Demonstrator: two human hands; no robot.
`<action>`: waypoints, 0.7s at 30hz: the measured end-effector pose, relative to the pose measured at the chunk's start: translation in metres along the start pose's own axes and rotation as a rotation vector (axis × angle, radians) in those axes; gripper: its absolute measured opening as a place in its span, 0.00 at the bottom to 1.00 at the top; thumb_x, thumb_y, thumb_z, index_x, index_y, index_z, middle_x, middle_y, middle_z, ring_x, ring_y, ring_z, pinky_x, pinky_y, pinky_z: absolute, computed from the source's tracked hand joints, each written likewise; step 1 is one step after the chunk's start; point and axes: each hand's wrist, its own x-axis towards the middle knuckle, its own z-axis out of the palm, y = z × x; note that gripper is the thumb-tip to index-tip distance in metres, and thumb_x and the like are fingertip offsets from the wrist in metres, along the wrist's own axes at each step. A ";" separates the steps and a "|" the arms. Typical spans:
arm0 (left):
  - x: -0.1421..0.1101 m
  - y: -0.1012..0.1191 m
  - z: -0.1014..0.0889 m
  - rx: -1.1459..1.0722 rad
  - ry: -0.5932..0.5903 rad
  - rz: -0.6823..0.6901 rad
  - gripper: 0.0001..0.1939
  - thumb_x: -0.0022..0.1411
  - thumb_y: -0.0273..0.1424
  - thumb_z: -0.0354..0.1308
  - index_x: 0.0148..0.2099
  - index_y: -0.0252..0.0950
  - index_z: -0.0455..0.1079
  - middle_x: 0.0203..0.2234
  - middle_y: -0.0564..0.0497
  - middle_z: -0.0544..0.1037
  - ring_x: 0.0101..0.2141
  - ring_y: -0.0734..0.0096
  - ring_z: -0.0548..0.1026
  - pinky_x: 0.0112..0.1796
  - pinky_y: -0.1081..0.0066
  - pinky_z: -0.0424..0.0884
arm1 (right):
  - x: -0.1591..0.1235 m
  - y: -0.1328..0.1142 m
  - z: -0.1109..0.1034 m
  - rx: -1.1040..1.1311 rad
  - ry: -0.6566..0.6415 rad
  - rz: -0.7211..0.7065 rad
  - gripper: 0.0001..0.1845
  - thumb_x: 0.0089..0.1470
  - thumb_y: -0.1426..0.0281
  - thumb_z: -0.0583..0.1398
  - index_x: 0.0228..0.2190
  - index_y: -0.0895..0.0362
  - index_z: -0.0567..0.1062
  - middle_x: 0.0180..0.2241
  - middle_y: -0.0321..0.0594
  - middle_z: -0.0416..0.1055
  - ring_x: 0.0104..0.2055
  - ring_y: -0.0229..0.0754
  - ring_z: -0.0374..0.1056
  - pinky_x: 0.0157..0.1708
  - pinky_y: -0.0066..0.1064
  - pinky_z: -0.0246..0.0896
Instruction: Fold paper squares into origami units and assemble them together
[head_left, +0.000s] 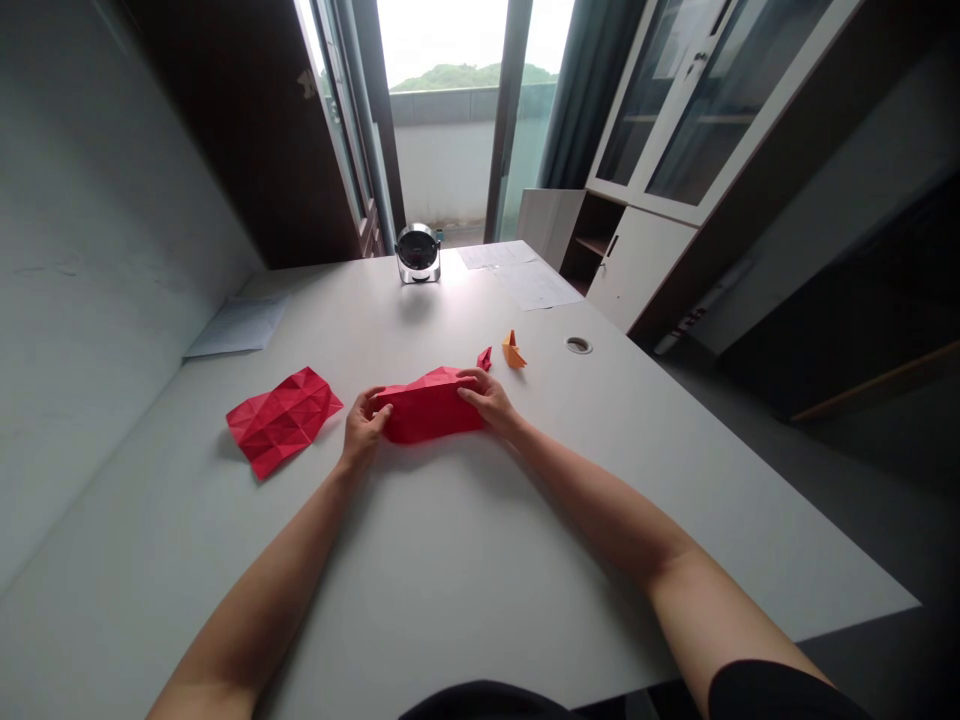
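Observation:
A folded sheet of red paper (429,407) lies on the white table (465,560) in front of me. My left hand (363,428) pinches its left end, fingers closed on the paper. My right hand (489,398) grips its right end, fingers pressed along the top edge. Both forearms reach in from the bottom of the head view.
A second creased red sheet (282,418) lies flat to the left. A small red folded piece (484,358) and a small orange folded figure (514,351) stand beyond my right hand. A small round fan (418,253), loose white papers (238,326) and a cable hole (578,345) lie farther back.

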 end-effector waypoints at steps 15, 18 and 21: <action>-0.004 0.009 -0.007 0.529 0.100 0.260 0.10 0.63 0.37 0.60 0.42 0.37 0.74 0.40 0.46 0.73 0.39 0.63 0.74 0.40 0.65 0.73 | 0.001 0.006 0.004 -0.486 0.082 -0.285 0.07 0.59 0.66 0.59 0.36 0.53 0.77 0.36 0.40 0.76 0.38 0.45 0.70 0.41 0.38 0.67; -0.005 0.012 -0.006 0.514 0.112 0.284 0.10 0.62 0.38 0.61 0.41 0.37 0.73 0.46 0.44 0.71 0.45 0.61 0.73 0.41 0.65 0.73 | 0.001 0.004 0.001 -0.545 0.146 -0.343 0.06 0.58 0.66 0.60 0.34 0.53 0.77 0.38 0.43 0.73 0.42 0.47 0.68 0.40 0.38 0.68; -0.005 0.013 -0.003 0.423 0.085 0.293 0.09 0.63 0.38 0.60 0.40 0.37 0.72 0.52 0.43 0.71 0.51 0.59 0.71 0.47 0.63 0.71 | 0.002 0.001 -0.001 -0.560 0.186 -0.364 0.05 0.57 0.66 0.61 0.33 0.53 0.76 0.49 0.47 0.69 0.52 0.50 0.65 0.45 0.41 0.67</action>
